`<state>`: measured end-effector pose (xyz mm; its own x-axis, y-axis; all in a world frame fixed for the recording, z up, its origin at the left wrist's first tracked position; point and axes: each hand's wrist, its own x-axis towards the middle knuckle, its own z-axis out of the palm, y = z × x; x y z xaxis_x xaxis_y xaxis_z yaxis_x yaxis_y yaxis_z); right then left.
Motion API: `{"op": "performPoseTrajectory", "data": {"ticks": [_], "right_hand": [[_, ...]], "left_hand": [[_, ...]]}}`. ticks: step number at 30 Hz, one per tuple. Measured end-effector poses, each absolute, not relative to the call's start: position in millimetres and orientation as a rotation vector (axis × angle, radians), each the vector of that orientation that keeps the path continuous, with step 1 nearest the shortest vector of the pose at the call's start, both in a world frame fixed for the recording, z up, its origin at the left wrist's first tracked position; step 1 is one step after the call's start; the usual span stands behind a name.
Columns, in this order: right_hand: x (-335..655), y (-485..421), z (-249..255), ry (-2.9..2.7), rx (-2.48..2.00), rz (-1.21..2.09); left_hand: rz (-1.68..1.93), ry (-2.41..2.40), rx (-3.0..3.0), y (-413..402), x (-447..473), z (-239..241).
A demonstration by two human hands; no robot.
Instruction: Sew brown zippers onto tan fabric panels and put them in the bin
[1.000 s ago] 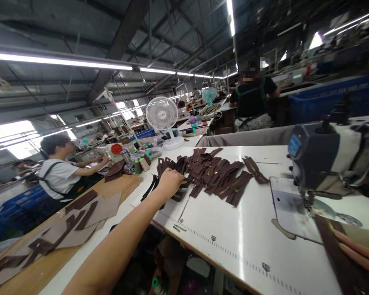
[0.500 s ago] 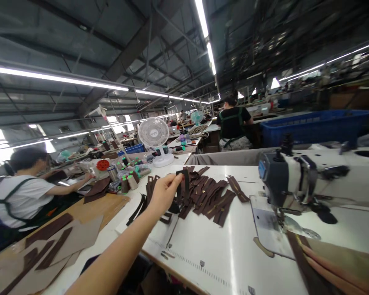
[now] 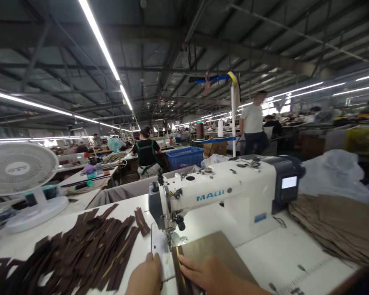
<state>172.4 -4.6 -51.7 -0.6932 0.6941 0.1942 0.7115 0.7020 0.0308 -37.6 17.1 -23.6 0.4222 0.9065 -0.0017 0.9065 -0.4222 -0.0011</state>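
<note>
The brown zipper strip [image 3: 178,268] with its yellow teeth lies between my two hands, its upper end just beside the presser foot [image 3: 169,239] of the white MAQI sewing machine [image 3: 215,192]. Along its right side there is a taupe fabric panel [image 3: 217,246], which lies flat on the white table [image 3: 283,246].

My right hand [image 3: 210,271] is laid over this panel. Its fingers are stretched out and not curled, and the foremost tips reach to the zipper strip and rest on it close to the teeth. So this hand is open and presses from above; it does not pinch.

My left hand [image 3: 146,273] is at the left of the strip, over the edge of the metal plate [image 3: 167,262]. Its fingers point forward and are near together, but their undersides are hidden, so I cannot tell if they grip something. Farther to the left of this hand lies the heap of brown zipper pieces [image 3: 95,246].
</note>
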Motion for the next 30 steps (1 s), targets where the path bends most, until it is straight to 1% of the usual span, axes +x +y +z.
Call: {"op": "performPoseTrajectory", "data": {"ticks": [3,5,7,9,11,14,17,21,30], "right_hand": [[169.9,-7.9,-42.5,-2.82,-1.223,-0.138],[170.9,-16.0,-35.1,-2.809,-1.197,-0.019],[173.4,-26.8,-29.7,-2.723,-1.168,0.105],[177.1,-35.8,-28.5,-2.611,-1.219,0.16],[181.0,-39.2,-33.1,-2.597,-1.232,0.18],[185.8,-35.9,-47.6,-2.567,-1.127,0.152],[188.5,-32.7,-58.3,-2.523,-1.044,0.046],[189.9,-32.9,-55.9,-2.559,-1.02,-0.037],[190.2,-33.2,-51.3,-2.594,-1.054,0.021]], "left_hand": [[-0.123,-1.763,-2.677,23.0,-35.8,0.1],[-0.229,-1.742,-2.742,23.9,-43.7,10.3],[-0.328,-1.593,-2.835,21.5,-57.9,14.7],[-0.302,-1.376,-2.928,14.0,-75.4,13.7],[-0.148,-1.194,-2.997,0.0,-91.8,9.2],[0.067,-1.113,-3.036,-31.3,-108.0,3.6],[0.101,-1.149,-3.07,-63.5,-115.4,4.6],[0.046,-1.133,-3.147,-84.2,-120.4,5.0],[-0.188,-1.14,-3.026,-79.4,-108.9,-4.9]]}}
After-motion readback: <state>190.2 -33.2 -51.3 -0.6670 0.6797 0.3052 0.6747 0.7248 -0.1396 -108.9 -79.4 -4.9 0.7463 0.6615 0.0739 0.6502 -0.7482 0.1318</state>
